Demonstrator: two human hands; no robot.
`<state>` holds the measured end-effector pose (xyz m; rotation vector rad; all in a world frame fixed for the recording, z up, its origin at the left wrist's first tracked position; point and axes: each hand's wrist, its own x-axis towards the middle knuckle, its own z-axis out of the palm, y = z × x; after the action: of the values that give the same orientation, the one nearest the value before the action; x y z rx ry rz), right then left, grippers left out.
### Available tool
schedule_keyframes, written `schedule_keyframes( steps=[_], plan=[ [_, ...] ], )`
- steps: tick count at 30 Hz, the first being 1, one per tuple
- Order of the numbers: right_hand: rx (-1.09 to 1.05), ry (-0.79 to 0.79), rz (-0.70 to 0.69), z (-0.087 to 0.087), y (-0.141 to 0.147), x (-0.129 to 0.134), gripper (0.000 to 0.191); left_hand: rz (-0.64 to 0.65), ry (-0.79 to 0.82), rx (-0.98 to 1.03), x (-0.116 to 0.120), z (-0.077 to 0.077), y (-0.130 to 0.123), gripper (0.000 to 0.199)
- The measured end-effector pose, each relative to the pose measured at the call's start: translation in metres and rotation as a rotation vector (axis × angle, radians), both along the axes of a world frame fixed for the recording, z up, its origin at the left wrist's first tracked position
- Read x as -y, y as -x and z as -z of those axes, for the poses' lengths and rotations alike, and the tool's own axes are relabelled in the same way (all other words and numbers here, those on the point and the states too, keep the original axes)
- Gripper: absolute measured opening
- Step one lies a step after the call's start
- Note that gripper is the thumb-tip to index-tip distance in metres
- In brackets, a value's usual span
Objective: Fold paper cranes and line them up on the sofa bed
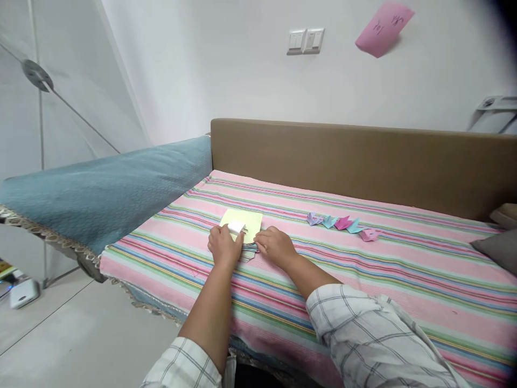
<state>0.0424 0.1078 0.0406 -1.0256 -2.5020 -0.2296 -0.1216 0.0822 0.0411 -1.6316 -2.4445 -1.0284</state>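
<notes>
I've got the pale yellow square paper sheet [252,221] lying on the pink cloth with multicolour stripes [404,302], in front of the bare left hand [225,247] and bare right hand [278,247]. Small white rectangular piece [236,226] sits on the sheet's lower left part, short dark marks at its right end; too small for me to identify. Right hand: fingertips bunched, pinching the sheet's lower right corner. Left hand: fingers and thumb spread either side of the white piece, touching the sheet's near left area; I can't tell if it's gripping or just pressing. Thin dark-edged layers [249,248] show between the hands at the sheet's near edge; can't make out what they are. Off to the right, well apart from both hands, I count five small folded-paper shapes in a slanting row: lavender, pale teal, magenta [343,222], turquoise, pink. Both forearms run into white sleeves with dark checks [355,318]. Behind: long brown padded backrest [343,161]; left: blue quilted cover [109,178] over the side. On the wall, two white switch plates [306,41] and a pink handwritten note [384,28].
</notes>
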Motion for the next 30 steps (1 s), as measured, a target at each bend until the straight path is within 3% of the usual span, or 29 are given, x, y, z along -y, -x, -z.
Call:
schedule_keyframes(
  steps=[5,12,18,27,30],
  plan=[
    [-0.056,0.018,0.037,-0.002,-0.003,0.0,0.019,-0.003,-0.05,0.026,0.002,-0.001,0.0,0.05],
    [-0.263,0.018,-0.073,0.007,-0.019,0.0,0.015,-0.024,-0.078,0.081,0.002,-0.003,0.002,0.048],
    [-0.21,-0.01,-0.095,0.004,-0.038,0.011,0.015,-0.033,-0.029,0.089,0.003,-0.005,0.002,0.048],
    [-0.13,-0.047,-0.026,0.014,-0.112,0.06,0.016,-0.045,0.015,0.028,0.003,-0.006,-0.005,0.044],
    [-0.078,-0.012,0.055,0.019,-0.129,0.084,0.017,-0.089,-0.064,-0.003,0.006,-0.011,-0.01,0.059]
  ],
)
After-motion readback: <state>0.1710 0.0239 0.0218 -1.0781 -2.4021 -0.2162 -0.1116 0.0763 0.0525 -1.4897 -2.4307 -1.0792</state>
